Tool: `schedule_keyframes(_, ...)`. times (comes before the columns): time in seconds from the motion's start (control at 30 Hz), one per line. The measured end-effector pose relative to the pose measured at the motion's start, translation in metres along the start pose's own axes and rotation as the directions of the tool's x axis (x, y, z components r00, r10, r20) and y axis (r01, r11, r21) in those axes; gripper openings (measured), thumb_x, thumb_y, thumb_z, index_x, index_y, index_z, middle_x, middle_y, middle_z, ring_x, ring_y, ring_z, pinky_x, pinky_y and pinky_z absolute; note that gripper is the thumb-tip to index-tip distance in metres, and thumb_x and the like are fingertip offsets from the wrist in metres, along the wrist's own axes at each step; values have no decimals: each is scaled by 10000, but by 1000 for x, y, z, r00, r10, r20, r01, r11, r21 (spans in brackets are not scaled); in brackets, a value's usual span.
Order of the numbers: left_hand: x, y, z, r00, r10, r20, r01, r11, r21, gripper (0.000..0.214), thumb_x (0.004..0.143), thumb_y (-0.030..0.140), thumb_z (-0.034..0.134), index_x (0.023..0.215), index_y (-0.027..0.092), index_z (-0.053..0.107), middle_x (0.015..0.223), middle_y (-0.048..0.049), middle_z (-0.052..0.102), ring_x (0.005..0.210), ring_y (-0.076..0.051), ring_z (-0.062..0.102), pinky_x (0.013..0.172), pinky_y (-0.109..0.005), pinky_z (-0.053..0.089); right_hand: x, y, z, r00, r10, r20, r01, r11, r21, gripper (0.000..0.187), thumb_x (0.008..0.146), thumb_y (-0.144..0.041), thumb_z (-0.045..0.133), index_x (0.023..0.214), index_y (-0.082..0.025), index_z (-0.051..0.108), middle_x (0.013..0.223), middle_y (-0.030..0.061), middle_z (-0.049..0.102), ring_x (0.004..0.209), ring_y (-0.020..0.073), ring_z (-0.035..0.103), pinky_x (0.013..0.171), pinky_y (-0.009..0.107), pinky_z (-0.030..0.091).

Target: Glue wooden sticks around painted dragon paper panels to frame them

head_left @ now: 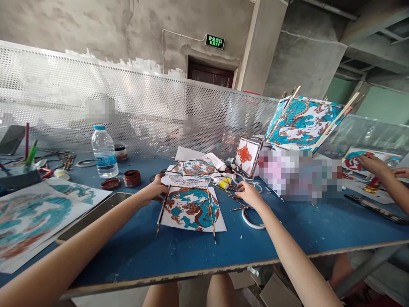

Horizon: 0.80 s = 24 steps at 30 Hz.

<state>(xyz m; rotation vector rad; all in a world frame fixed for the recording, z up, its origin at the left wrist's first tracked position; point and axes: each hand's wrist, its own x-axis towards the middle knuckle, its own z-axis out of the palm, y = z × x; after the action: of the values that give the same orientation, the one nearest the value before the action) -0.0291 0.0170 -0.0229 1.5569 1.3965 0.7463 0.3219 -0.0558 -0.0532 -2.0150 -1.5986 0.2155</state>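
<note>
A white sheet painted with a blue and brown dragon point(191, 209) lies in front of me. One thin dark stick point(162, 213) runs along its left side, and another thin stick point(211, 215) crosses its right part. My left hand point(156, 188) is at the sheet's upper left corner, fingers curled by the top of the left stick; what they grip is hidden. Above a loose pile of thin sticks point(235, 204), my right hand point(251, 195) has its fingers bent and slightly apart. Small yellow-labelled bottles point(221, 183) lie left of it, and a white ring-shaped roll point(252, 218) below it.
A water bottle point(105, 153), an open brown paint jar point(132, 178) and a phone point(96, 215) are at left. More painted sheets point(32, 217) lie further left. A dragon-panelled lantern point(303, 123) stands at right. Beyond it, another person's hand point(372, 165) works. A perforated metal screen point(143, 111) edges the table.
</note>
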Motion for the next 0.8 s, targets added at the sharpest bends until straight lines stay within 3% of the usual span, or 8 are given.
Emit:
schedule_keyframes(0.13, -2, 0, 4, 999, 51, 7, -52, 998, 42, 895, 576, 98, 580, 1346, 268, 156, 975, -48, 518, 622, -135, 575, 459, -238, 503, 0, -2, 1, 999, -49, -18, 49, 999, -10, 189, 741, -204, 602, 922, -183, 551, 880, 37, 652, 801, 179, 601, 665, 266, 422)
schedule_keyframes(0.33, -2, 1, 2, 990, 143, -9, -137, 964, 227, 896, 623, 171, 586, 1374, 273, 107, 1220, -139, 404, 731, -189, 603, 468, -285, 524, -5, -11, 8, 961, -266, -71, 262, 963, -64, 241, 822, -219, 519, 1061, -187, 523, 1059, 68, 622, 967, 197, 575, 774, 286, 441)
schedule_keyframes(0.4, -1, -1, 1, 984, 180, -15, -165, 930, 327, 870, 649, 214, 568, 1385, 247, 106, 1265, -158, 383, 828, -240, 614, 536, -324, 543, -7, -15, 16, 961, -271, -57, 261, 955, -144, 302, 844, -267, 503, 1131, -173, 499, 1134, 95, 593, 1034, 228, 548, 802, 310, 440)
schedule_keyframes(0.53, 3, -5, -4, 959, 284, -20, -217, 776, 592, 822, 669, 319, 542, 1393, 195, 172, 1342, -181, 346, 1054, -331, 557, 805, -425, 495, -6, -26, 28, 973, -228, -37, 204, 921, -332, 389, 860, -325, 486, 1205, -146, 469, 1202, 125, 556, 1115, 281, 491, 816, 344, 441)
schedule_keyframes(0.67, 4, -1, -12, 948, 275, 158, -310, 695, 648, 997, 567, 429, 633, 1402, 139, 171, 1386, -194, 329, 1243, -359, 388, 969, -422, 374, 5, -41, 27, 991, -124, 53, 135, 890, -436, 367, 867, -333, 467, 1167, -127, 516, 1139, 142, 598, 1080, 283, 525, 806, 354, 448)
schedule_keyframes(0.8, -3, 6, -20, 919, 155, 362, -377, 614, 694, 1123, 491, 519, 674, 1426, 170, 159, 1469, -181, 228, 1338, -392, 184, 1013, -460, 306, 21, -58, 20, 993, 2, 119, 56, 875, -481, 362, 828, -372, 511, 1103, -148, 584, 1113, 137, 620, 1075, 274, 543, 798, 343, 452)
